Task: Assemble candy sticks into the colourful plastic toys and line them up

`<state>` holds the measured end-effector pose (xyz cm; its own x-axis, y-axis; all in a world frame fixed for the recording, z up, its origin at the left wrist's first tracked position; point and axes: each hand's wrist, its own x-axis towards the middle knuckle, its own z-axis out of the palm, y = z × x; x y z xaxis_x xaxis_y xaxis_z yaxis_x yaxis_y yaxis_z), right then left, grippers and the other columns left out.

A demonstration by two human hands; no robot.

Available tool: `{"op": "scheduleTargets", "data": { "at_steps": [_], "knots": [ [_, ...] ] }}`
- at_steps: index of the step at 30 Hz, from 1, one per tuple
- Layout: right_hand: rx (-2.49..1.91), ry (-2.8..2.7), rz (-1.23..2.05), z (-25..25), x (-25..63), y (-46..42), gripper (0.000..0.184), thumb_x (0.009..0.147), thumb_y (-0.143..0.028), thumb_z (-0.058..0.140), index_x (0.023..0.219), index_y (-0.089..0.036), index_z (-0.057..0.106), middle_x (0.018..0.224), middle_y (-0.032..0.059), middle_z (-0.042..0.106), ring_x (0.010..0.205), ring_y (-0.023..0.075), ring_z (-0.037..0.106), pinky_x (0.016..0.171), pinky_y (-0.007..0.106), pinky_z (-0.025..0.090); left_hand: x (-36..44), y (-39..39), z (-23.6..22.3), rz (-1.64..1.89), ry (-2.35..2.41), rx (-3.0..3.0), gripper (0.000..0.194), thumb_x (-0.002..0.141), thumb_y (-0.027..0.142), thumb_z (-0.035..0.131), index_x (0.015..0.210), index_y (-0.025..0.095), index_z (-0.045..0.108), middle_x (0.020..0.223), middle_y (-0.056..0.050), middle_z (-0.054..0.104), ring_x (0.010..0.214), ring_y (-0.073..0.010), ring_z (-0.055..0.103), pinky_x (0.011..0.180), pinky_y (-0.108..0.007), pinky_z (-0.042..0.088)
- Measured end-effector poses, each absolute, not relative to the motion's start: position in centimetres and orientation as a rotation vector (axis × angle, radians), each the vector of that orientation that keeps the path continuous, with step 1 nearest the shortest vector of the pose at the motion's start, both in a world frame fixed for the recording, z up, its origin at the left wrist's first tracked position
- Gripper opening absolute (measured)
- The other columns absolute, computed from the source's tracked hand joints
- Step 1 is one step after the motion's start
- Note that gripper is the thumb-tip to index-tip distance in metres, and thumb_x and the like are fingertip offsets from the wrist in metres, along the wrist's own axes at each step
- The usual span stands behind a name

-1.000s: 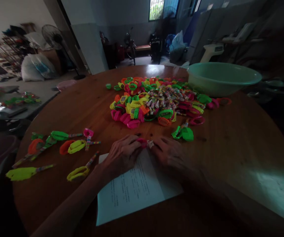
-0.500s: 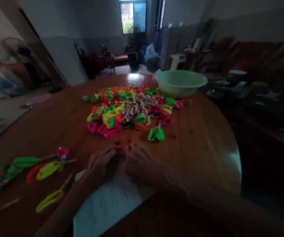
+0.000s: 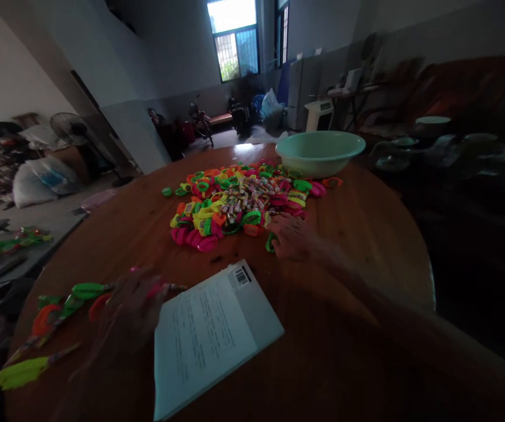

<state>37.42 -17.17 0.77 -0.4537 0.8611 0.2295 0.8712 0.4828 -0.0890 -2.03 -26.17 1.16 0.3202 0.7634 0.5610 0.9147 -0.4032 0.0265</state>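
My left hand [image 3: 136, 302], smeared by motion, is low over the near-left table beside a pink toy watch [image 3: 158, 288] with a wrapped candy roll [image 3: 177, 287]. Whether its fingers still touch that watch cannot be made out. My right hand [image 3: 294, 237] reaches to the front right of the heap, fingers curled over a green toy watch [image 3: 270, 242] that it mostly covers. The heap of bright toy watches [image 3: 200, 223] has many candy rolls [image 3: 252, 193] piled on top. Several watches with rolls, such as a yellow one [image 3: 21, 373], lie at the left.
A printed booklet [image 3: 204, 334] lies on the round wooden table [image 3: 349, 252] between my arms. At the far right stands a pale green basin [image 3: 320, 167]. Dark, blurred dishes [image 3: 393, 155] are beyond the right edge. A fan [image 3: 68, 129] and white bags [image 3: 45, 181] are on the left.
My hands were together over the booklet with something pink. The left has moved left and down; the right has moved forward to the green watch. The view has shifted.
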Motion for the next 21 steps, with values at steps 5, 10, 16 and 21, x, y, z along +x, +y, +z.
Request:
{"op": "scheduleTargets", "data": {
  "at_steps": [5, 10, 16, 21],
  "knots": [
    [-1.508, -2.557, -0.023, 1.1, 36.9, -16.6, 0.012, 0.086, -0.019, 0.058, 0.093, -0.015, 0.066, 0.096, 0.0115, 0.069, 0.085, 0.0231, 0.061, 0.067, 0.032, 0.036, 8.2, -24.0, 2.5, -0.696, -1.43, -2.61, 0.03, 0.096, 0.034, 0.056, 0.122, 0.02, 0.061, 0.118, -0.011, 0.066, 0.11, -0.0271, 0.062, 0.09, -0.044, 0.054],
    [-1.491, -2.57, -0.078, 0.9, 36.1, -17.6, 0.016, 0.088, -0.018, 0.056, 0.101, -0.013, 0.064, 0.099, 0.0115, 0.067, 0.086, 0.0239, 0.061, 0.07, 0.033, 0.037, 16.6, -19.1, 1.5, -0.403, -1.533, -2.854, 0.049, 0.085, 0.032, 0.067, 0.13, 0.015, 0.056, 0.114, -0.015, 0.066, 0.107, -0.0315, 0.063, 0.087, -0.043, 0.054],
    [-1.442, -2.513, -0.115, 0.8, 34.4, -18.9, 0.019, 0.091, -0.008, 0.048, 0.104, -0.01, 0.062, 0.104, 0.0149, 0.064, 0.092, 0.0235, 0.058, 0.076, 0.034, 0.037, 17.6, -16.5, 0.1, -0.292, -1.412, -2.91, 0.023, 0.085, 0.017, 0.056, 0.107, 0.013, 0.063, 0.102, -0.013, 0.068, 0.097, -0.0277, 0.064, 0.081, -0.037, 0.052],
    [-1.191, -2.399, 0.108, 0.7, 34.5, -18.7, 0.01, 0.086, -0.008, 0.054, 0.087, -0.012, 0.063, 0.089, 0.0092, 0.063, 0.082, 0.0192, 0.056, 0.07, 0.03, 0.036, 15.9, -17.1, 0.2, -0.357, -1.401, -2.909, 0.021, 0.09, 0.022, 0.054, 0.104, 0.012, 0.066, 0.1, -0.012, 0.07, 0.098, -0.0261, 0.064, 0.083, -0.035, 0.05]
  ]
}}
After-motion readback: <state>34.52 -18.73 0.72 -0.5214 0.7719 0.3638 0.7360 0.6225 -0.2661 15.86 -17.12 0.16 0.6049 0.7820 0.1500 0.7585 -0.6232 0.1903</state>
